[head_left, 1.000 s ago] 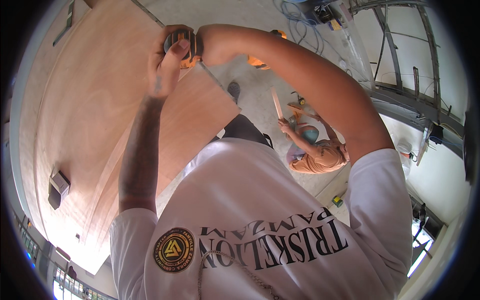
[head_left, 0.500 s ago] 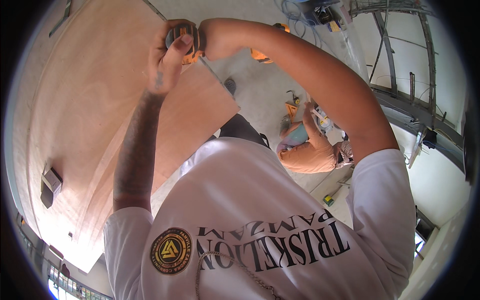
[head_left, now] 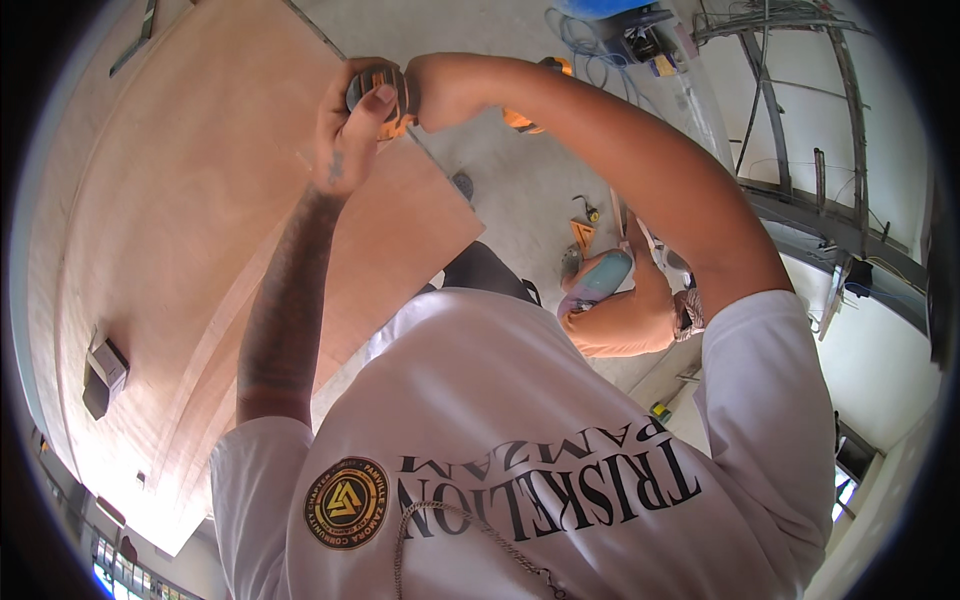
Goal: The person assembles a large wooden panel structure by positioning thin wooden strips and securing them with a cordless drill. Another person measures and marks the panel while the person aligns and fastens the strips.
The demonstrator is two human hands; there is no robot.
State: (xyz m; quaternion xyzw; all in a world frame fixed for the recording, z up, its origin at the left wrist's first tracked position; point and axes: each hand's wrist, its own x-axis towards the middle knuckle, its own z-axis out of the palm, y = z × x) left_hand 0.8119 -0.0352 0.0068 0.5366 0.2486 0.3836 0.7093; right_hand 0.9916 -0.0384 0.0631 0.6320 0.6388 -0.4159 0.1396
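Note:
Over the edge of a large plywood sheet (head_left: 220,170) I hold an orange-and-black cordless power drill (head_left: 399,124). My left hand (head_left: 342,145) wraps round the rounded rear of its body, the thumb lying across it. My right hand (head_left: 435,92) is closed beside the body at the grip, its fingers mostly hidden. Past my right forearm show orange parts (head_left: 522,121), apparently the drill's base. The drill's front end and whatever it touches are hidden behind my hands.
A person in orange clothing (head_left: 625,325) crouches on the floor to my right. Near them lie an orange triangular square (head_left: 581,234) and a small yellow-black tool (head_left: 592,213). A small open box (head_left: 106,375) rests on the plywood. Metal framing (head_left: 850,120) stands at right; blue cable (head_left: 590,45) lies behind.
My hands and the drill sit slightly lower and further right in the picture, and the surroundings shift a little too. The grip stays the same. The crouching person's arm has moved.

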